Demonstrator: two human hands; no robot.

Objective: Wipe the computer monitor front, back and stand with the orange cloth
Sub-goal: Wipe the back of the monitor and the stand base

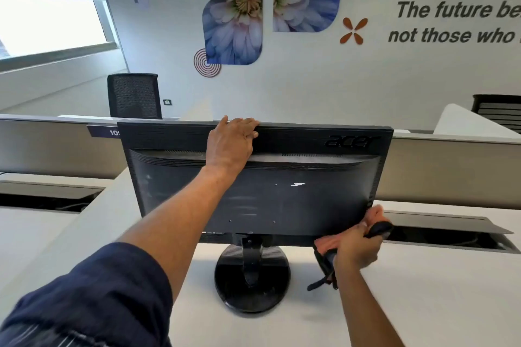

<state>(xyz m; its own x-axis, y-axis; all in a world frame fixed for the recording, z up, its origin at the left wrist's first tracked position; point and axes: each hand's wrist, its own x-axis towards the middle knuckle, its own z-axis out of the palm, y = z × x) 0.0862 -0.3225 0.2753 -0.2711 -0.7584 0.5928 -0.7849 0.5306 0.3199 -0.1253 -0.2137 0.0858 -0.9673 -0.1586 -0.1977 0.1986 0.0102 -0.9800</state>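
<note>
Left grip point(232, 141) is clasping the black plastic monitor's point(296, 200) top; right grip point(356, 251), clutching the orange cloth point(328, 244), is wiping its back; stand point(252, 276) seemingly pending.

The white desk point(423, 290) carries the monitor point(296, 205) on its round black base point(234, 287), which stands flat on the desktop. The left cable slot point(42, 203) and right cable slot point(451, 236) are recessed in the desktop, each under a grey flap.
</note>
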